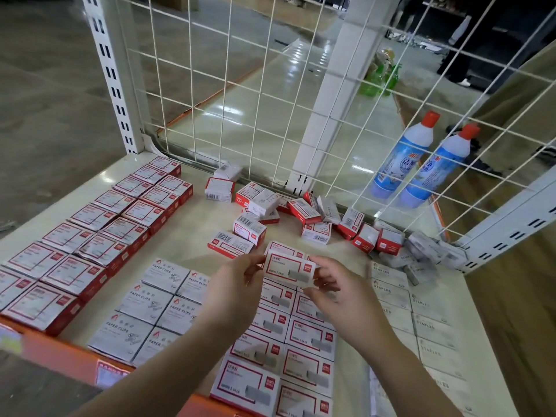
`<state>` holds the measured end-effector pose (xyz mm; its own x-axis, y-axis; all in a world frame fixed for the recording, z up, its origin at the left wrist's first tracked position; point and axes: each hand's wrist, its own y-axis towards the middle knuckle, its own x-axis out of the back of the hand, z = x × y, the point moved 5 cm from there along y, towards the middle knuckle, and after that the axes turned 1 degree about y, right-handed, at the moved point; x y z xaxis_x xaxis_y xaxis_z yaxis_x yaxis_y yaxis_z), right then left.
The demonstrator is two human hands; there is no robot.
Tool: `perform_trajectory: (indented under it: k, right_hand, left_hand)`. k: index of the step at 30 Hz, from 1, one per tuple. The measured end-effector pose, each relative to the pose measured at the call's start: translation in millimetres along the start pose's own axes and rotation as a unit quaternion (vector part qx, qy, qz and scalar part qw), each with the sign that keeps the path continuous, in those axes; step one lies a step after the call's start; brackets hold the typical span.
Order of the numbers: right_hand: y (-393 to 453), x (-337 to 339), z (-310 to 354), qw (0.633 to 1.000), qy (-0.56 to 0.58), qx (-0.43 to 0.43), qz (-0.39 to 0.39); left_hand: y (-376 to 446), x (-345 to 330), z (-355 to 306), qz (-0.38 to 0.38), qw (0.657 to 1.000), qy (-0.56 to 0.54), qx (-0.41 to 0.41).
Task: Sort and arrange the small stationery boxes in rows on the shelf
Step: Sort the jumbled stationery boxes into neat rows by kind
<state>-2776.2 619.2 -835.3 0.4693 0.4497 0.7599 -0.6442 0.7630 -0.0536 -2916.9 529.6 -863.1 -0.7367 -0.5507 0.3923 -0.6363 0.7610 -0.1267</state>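
A red-and-white staple box (289,268) is being held above the sorted rows on the shelf (192,233), pinched at its left end by the left hand (237,284) and at its right end by the right hand (337,288). Farther back, an unsorted heap of boxes (304,215) is lying, seemingly touching the wire mesh (261,94).

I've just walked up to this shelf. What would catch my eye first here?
Most likely the two hands in the middle: the left hand and right hand pinch one red-and-white box between them, above neat rows of matching boxes at the front. Behind them, a jumbled heap of unsorted boxes lies against the wire mesh, and two blue-and-white bottles with red caps stand beyond the mesh on the right.
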Motion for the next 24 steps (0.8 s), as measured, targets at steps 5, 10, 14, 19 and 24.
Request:
perform_trajectory:
  k: [5,10,14,19,24]
  right_hand:
    - [-2,2,-3,1.0,-0.008,0.016,-0.006]
    - [-2,2,-10,1.0,0.004,0.02,-0.005]
    - [-3,2,-15,1.0,0.005,0.025,-0.004]
    - [-1,1,-24,1.0,-0.015,0.019,0.001]
    - [4,4,-30,1.0,0.003,-0.008,-0.017]
  left_hand:
    - [2,-2,-3,0.014,0.999,0.03,-0.019]
    - [2,-6,-2,0.025,0.998,0.051,-0.016]
    - [1,-8,-5,0.035,0.997,0.061,-0.022]
    - [-2,-8,-10,0.03,0.989,0.139,-0.044]
    - [2,-14,-9,0.065,0.964,0.249,-0.062]
